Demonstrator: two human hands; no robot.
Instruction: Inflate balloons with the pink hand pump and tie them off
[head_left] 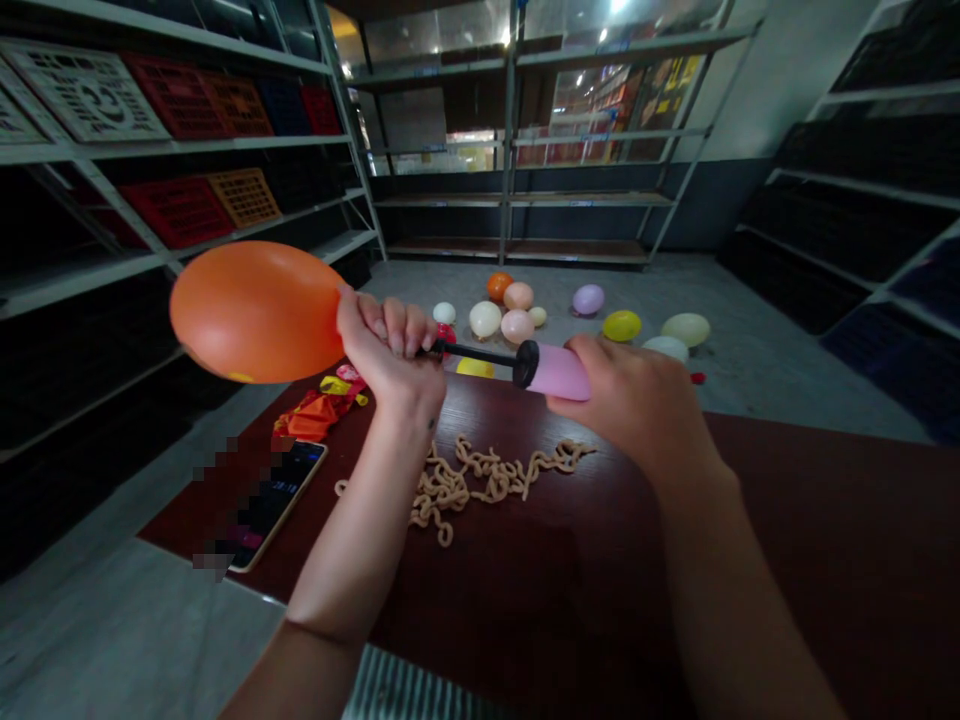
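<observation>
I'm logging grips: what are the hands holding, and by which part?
Left hand: the orange balloon, by its neck end, where the black pump rod meets the grip. Right hand: the pink pump barrel.

Single head-worn view. The table (pixel 795 510) is looked down on from above its near side, the shot faced forward across it. The left hand (pixel 394 345) and right hand (pixel 637 400) are caught close, above the table; floor (pixel 645 290) and shelving (pixel 506 205) beyond it are framed farther off.
</observation>
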